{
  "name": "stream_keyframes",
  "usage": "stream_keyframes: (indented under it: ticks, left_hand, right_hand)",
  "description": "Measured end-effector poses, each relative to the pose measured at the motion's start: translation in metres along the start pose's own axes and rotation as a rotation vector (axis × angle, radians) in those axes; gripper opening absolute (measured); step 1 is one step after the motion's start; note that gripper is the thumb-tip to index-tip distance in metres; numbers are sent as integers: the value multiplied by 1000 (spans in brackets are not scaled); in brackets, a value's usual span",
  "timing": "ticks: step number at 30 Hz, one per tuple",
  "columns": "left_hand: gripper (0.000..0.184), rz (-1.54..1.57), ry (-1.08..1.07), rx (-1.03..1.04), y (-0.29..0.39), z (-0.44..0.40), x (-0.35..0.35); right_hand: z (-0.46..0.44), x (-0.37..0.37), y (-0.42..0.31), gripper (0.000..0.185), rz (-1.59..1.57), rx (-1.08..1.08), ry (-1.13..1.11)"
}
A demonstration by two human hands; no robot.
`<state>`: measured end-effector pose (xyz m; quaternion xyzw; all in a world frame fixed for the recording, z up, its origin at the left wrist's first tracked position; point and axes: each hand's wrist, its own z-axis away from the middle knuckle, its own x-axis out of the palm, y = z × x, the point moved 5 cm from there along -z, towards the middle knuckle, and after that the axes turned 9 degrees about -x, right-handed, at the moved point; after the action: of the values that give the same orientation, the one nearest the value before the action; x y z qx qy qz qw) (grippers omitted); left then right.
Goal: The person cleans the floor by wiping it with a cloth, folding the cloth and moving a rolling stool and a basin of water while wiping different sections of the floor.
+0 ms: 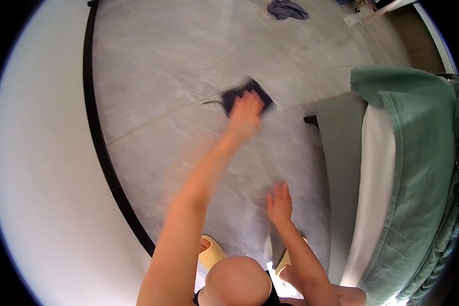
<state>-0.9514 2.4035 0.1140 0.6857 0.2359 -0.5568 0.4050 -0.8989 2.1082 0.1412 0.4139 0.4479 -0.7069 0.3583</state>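
Observation:
A dark navy cloth [264, 94] with a thin loop or string at its left corner lies spread on the grey floor. My left hand [246, 116] is on top of it, fingers pressed over the fabric. Both the hand and the cloth's edges are smeared by motion. Closer to my body, my right hand [280, 206] is over the floor with fingers apart and nothing in it. Whether its fingertips touch the floor I cannot tell.
A bed with a grey base [340, 188] and green bedding [423, 168] stands on the right. To the left runs a white wall with a black skirting strip [93, 102]. Another dark cloth [287, 9] lies farther off. Yellow slippers [212, 251] are on my feet.

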Motion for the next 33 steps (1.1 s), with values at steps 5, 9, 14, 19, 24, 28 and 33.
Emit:
stream_keyframes:
  ticks: [5,9,14,19,24,28,33]
  left_hand:
    - [62,177,-209,428,96,168,20]
    - [62,149,-264,470,44,213,5]
    - [53,-34,23,176,-92,79,-45]
    - [63,-164,104,-294,-201,-2,-64]
    - [59,-186,-62,50,-77,100,-45]
    - [59,94,-254,399,-16,215,-24]
    - [49,25,-150,352,-75,170,-39]
  right_hand:
    - [5,6,8,52,47,-55,-8]
    - [6,6,7,56,96,-75,-74]
    - [8,6,3,62,113,-75,-104]
    - [-2,14,8,67,125,-26,-149]
    - [-4,13,-6,69,86,-31,-124]
    - [5,13,-1,69,88,-49,-125]
    - [2,12,5,68,98,-99,-166]
